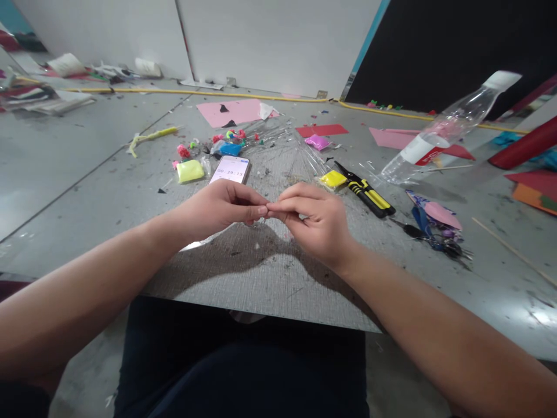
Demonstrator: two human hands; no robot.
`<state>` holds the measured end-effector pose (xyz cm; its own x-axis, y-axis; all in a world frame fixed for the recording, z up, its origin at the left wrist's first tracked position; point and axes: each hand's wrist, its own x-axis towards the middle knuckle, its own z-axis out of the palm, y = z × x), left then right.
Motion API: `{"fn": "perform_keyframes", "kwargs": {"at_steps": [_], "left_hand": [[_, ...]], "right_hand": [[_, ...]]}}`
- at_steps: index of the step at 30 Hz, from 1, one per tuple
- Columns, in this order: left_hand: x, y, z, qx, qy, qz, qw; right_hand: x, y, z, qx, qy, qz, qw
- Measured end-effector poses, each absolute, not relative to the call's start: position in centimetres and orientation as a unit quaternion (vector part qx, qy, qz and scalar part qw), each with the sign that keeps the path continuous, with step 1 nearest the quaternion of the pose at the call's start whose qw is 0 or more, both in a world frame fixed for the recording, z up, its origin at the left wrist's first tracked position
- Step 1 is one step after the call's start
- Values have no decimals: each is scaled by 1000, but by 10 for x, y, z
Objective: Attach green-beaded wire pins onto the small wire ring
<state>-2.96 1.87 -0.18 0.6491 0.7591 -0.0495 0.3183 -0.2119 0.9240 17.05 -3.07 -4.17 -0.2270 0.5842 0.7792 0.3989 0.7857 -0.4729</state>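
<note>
My left hand (221,208) and my right hand (315,223) meet fingertip to fingertip above a grey board (261,278) on the floor. The fingers of both hands pinch together at one spot; whatever is between them is too small to make out. A phone (230,169) showing a timer lies just beyond my left hand. Yellow-handled pliers (368,194) and a yellow clay packet (333,179) lie just beyond my right hand.
A light-green clay packet (190,171), small coloured clay bits (228,142) and clear wrappers sit farther back. Pink paper (232,111) and red paper (322,130) lie behind. A plastic bottle (444,136), blue-handled scissors (429,229) and a wooden stick (513,252) are to the right.
</note>
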Motion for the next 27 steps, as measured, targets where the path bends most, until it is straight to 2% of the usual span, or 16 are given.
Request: {"fn": "perform_keyframes", "kwargs": {"at_steps": [14,21,27], "left_hand": [[-30,21,-4,749,351,212,520],[-27,21,0,647,348,282,617],[-26,21,-3,592,374,315,640]], "right_hand": [[169,-32,-40,-335,-804,92,482],[173,-21,-40,-445,-584,327,595],[170,-24,-45,-427,-615,353,561]]}}
